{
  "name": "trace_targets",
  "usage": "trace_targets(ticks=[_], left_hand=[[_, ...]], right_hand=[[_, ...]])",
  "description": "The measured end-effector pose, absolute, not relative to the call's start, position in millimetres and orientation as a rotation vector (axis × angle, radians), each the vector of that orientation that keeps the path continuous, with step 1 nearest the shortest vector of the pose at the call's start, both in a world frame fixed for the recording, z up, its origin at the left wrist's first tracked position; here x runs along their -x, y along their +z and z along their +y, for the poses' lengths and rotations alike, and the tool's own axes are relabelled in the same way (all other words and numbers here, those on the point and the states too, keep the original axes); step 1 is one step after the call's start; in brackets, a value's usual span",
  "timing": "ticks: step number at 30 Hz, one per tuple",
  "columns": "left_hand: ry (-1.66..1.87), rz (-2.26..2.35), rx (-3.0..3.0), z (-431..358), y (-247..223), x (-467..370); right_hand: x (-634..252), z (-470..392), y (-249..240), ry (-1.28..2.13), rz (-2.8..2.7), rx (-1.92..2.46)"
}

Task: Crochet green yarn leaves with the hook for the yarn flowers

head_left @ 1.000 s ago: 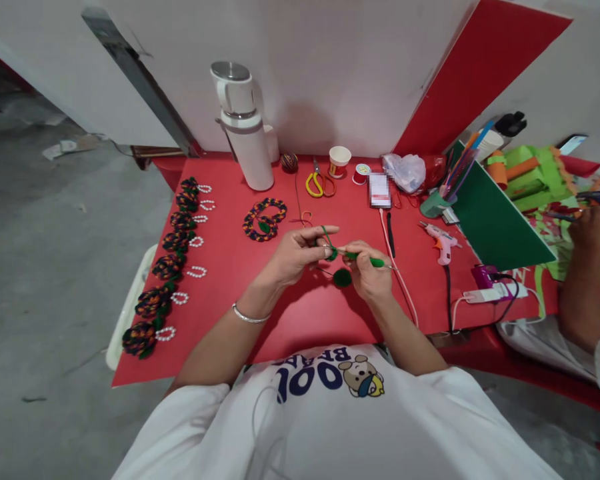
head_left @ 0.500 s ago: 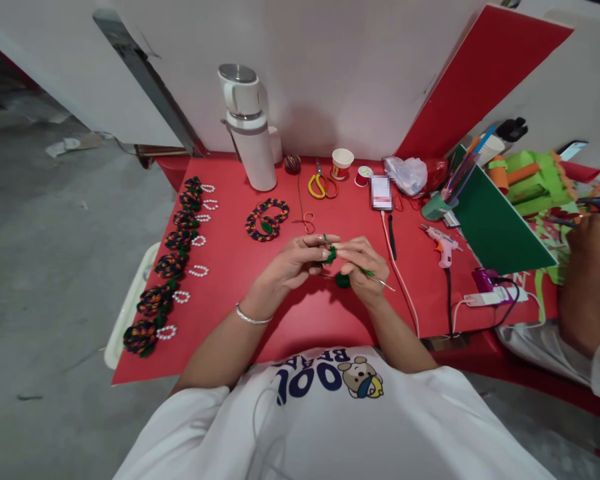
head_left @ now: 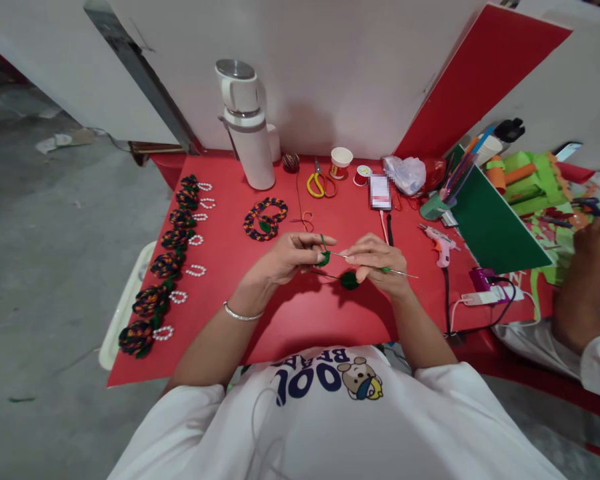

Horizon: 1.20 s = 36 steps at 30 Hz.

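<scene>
My left hand pinches a small green crocheted piece, with green yarn looped over its index finger. My right hand is closed around a thin crochet hook with a green grip; the hook's tip reaches toward the green piece. Between my hands, nearer to my right one, a ball of dark green yarn lies on the red table. A braided multicoloured loop with a green leaf rests beyond my left hand.
Multicoloured yarn flowers and bead loops line the left edge. Behind stand a white flask, scissors and a paper cup. A glue gun, power strip and another person's arm are at the right.
My right hand has moved right with the hook, away from my left hand. The green piece shows more openly between them, and the hook's shaft is now visible there.
</scene>
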State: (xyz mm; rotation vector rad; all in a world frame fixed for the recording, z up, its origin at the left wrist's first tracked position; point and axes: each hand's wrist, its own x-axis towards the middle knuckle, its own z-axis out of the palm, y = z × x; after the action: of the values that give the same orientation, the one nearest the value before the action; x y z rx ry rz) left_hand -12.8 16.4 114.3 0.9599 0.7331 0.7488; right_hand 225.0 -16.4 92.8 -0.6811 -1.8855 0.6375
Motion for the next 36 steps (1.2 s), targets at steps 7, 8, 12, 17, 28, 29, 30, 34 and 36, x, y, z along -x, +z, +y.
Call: trace_targets(ticks=[7, 8, 12, 17, 28, 29, 30, 34, 36], left_hand=[[0.702, 0.736, -1.010, 18.7, 115.5, 15.7], [0.699, 0.742, -1.021, 18.8, 115.7, 15.6], [0.739, 0.763, -1.054, 16.4, 117.1, 9.6], [0.986, 0.819, -1.040, 5.4, 115.0, -10.6], [1.227, 0.845, -0.955, -5.2, 95.8, -28.1], [1.202, 0.816, -0.945, -4.4, 97.3, -26.4], [1.172, 0.795, -0.942, -3.4, 99.3, -23.6], [1.068, 0.792, -0.978, 1.6, 107.1, -5.7], [1.037, 0.793, -0.997, 3.1, 109.0, 2.1]], right_hand=[[-237.3, -10.1, 113.4, 0.674, -2.006, 0.544], [-238.8, -10.1, 115.3, 0.709, -2.000, 0.541], [-234.0, -13.4, 108.5, 0.917, -1.831, 0.586], [-203.6, -22.3, 81.4, 0.802, -1.525, 0.761], [-179.3, -29.2, 69.7, -0.119, -1.725, 0.913], [-176.8, -28.3, 69.0, -0.057, -1.653, 0.881], [-175.2, -26.8, 68.4, 0.053, -1.579, 0.843], [-182.8, -14.6, 67.3, 0.655, -1.394, 0.792], [-193.6, -6.8, 68.3, 0.868, -1.397, 0.781]])
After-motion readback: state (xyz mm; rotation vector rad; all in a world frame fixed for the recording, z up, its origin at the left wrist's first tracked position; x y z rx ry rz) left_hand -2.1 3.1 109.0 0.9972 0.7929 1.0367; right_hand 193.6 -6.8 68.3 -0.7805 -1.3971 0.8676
